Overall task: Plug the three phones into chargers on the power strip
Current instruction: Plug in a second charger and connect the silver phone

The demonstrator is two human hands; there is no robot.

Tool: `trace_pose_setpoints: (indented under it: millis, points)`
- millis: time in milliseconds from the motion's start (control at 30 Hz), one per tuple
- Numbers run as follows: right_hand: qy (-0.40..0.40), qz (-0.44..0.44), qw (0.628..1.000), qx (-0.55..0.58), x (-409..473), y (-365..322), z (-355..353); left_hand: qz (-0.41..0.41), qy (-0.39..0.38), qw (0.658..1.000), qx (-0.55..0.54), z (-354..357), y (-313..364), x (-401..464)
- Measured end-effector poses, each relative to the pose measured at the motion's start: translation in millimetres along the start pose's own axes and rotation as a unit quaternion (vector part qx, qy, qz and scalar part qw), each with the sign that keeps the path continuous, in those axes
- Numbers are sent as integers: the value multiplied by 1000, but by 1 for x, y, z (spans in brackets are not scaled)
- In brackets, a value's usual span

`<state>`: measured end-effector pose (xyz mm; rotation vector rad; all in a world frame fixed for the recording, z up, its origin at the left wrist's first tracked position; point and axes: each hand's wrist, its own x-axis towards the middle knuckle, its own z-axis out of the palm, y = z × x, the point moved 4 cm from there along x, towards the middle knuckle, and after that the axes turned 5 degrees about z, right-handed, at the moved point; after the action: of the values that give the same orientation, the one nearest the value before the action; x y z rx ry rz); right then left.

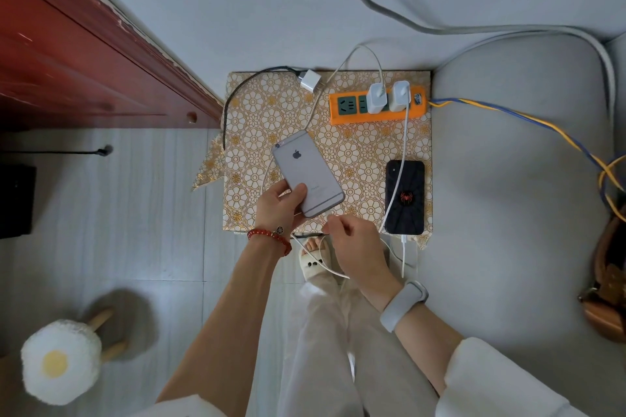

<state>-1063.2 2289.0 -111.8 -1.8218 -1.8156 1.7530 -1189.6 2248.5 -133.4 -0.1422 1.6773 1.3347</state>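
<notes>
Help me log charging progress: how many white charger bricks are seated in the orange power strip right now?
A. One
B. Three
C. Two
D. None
C. Two white bricks stand side by side in the orange power strip; a third white brick lies loose on the patterned cloth, on its dark braided cable.

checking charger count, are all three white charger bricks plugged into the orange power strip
No: two white charger bricks sit in the orange power strip, while the third white brick lies loose on the patterned cloth.
</notes>
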Motion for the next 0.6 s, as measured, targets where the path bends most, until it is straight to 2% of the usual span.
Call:
trace_pose_setpoints:
  millis: [200, 300, 367, 433, 533, 600]
  points:
    - [20, -16, 999, -37, 8, 1, 5, -10, -5, 1000, 24, -1, -3, 9]
    - [-27, -2, 994, -101, 16, 9, 1, -23, -15, 999, 35, 1, -12, 17]
    - [-57, -5, 983, -174, 23, 15, -6, -22, -22, 996, 88, 5, -20, 24]
    - [-8, -12, 978, -209, 38, 18, -25, -5, -35, 986, 165, 13, -29, 34]
    - [158, 15, 976, -150, 61, 24, -61, 15, -52, 966, 253, 29, -41, 48]
    - [154, 49, 979, -128, 76, 33, -71, 3, -73, 952, 298, 41, -52, 55]
